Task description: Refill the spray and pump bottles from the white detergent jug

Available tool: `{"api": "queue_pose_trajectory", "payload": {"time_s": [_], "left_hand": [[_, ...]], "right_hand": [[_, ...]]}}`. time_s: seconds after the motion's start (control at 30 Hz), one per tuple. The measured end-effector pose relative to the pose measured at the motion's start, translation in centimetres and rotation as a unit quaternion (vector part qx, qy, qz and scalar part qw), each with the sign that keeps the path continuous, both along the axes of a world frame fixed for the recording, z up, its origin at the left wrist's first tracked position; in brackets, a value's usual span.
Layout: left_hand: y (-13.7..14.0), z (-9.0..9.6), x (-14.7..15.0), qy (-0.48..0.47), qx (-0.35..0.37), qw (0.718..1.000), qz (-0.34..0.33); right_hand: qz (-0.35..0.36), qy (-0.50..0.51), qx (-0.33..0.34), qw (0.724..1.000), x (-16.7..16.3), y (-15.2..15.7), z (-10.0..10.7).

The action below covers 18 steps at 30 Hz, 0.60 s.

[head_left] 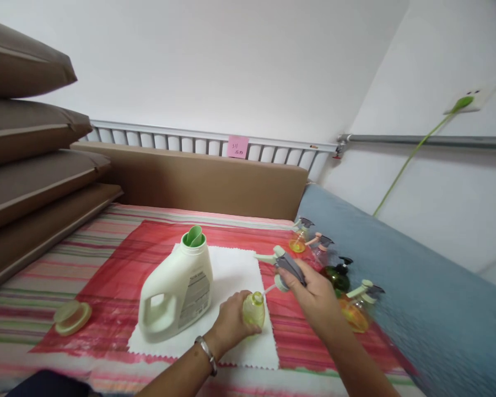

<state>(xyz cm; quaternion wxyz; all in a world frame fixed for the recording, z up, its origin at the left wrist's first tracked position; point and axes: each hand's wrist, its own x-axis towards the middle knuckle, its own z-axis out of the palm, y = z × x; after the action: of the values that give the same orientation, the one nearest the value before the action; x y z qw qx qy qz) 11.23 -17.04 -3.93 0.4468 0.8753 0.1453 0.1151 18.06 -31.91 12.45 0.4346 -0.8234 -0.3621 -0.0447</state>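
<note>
My left hand (232, 318) is wrapped round a small yellow-green clear bottle (254, 312) with its neck uncovered, over a white cloth (235, 270). In my right hand (314, 292) is a trigger spray head (287, 264), grey and pale green, its thin tube slanting down to the left beside the bottle's mouth. I cannot tell whether the tube tip is inside the neck. A large pale green jug (179, 286) with a handle stands on the cloth to the left, its green spout showing at the open top. Its round pale cap (72, 317) lies farther left.
Along the right stand several spray bottles (357, 314) and a dark green pump bottle (339, 275). A red sheet (124, 275) covers part of the striped cloth (20, 309). Brown cushions (37, 171) are stacked at left; a brown board (206, 184) stands behind.
</note>
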Motion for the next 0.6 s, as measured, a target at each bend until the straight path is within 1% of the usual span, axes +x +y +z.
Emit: {"api": "queue_pose_trajectory", "payload": {"time_s": [0.07, 0.13, 0.23, 0.3, 0.4, 0.5, 0.6], "left_hand": [[-0.2, 0.2, 0.0, 0.005, 0.010, 1.000, 0.001], [-0.6, 0.4, 0.0, 0.010, 0.021, 1.000, 0.002], [-0.9, 0.5, 0.0, 0.018, 0.032, 0.999, 0.000], [-1.0, 0.5, 0.1, 0.024, 0.037, 0.999, -0.006], [-0.8, 0.6, 0.1, 0.029, 0.040, 0.999, -0.009], [-0.7, 0.5, 0.0, 0.028, 0.039, 0.999, -0.008], [-0.7, 0.4, -0.1, 0.023, 0.037, 0.999, -0.011]], "right_hand": [[0.015, 0.026, 0.012, 0.999, 0.2, 0.5, -1.6], [0.026, 0.053, 0.024, 0.998, 0.4, 1.4, -4.1], [0.019, 0.084, 0.033, 0.996, 0.5, 2.5, -7.9], [0.012, 0.107, 0.040, 0.993, 0.6, 2.9, -9.6], [0.019, 0.143, 0.050, 0.988, 0.7, 2.7, -10.4], [0.048, 0.178, 0.062, 0.981, 1.1, 1.9, -10.7], [0.077, 0.212, 0.082, 0.971, 1.5, 1.0, -11.4]]}}
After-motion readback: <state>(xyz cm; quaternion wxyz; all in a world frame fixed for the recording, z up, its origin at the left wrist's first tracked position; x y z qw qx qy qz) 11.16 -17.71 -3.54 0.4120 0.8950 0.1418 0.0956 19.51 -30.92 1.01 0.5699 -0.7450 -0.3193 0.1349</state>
